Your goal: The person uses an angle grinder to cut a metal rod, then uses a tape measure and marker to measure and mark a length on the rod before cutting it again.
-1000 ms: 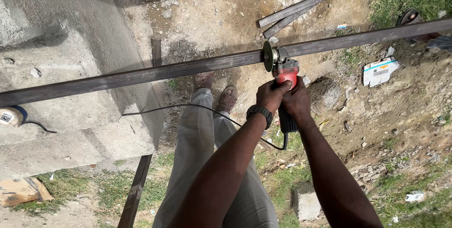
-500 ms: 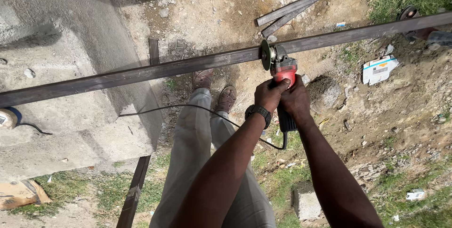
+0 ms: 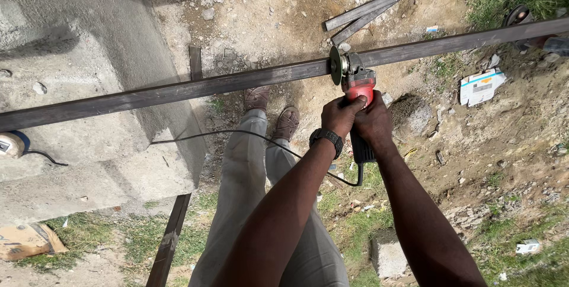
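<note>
In the head view, the person stands over a long steel bar that runs level across the frame from the left edge to the upper right. Both hands are wrapped around a red angle grinder. The left hand is closed around the red body, thumb laid along it towards the head. The right hand is closed just beside it, over the dark rear handle. The cutting disc stands on edge and meets the bar's near face, roughly square to its length.

To do this cut well, the disc should probably stay square to the bar so it does not bind, with steady, light pressure from both hands. The power cord loops away to the left past the person's legs and shoes; it seems wise to keep it behind the tool and clear of the disc.

The bar's left part passes over a concrete slab, though whether it rests on it cannot be told. Beneath lies bare, stony dirt with grass patches. More steel lengths lie crossed beyond the bar, and another lies at the top left. A torn paper packet lies on the dirt at the right, and a small concrete block sits in the grass near the bottom.
</note>
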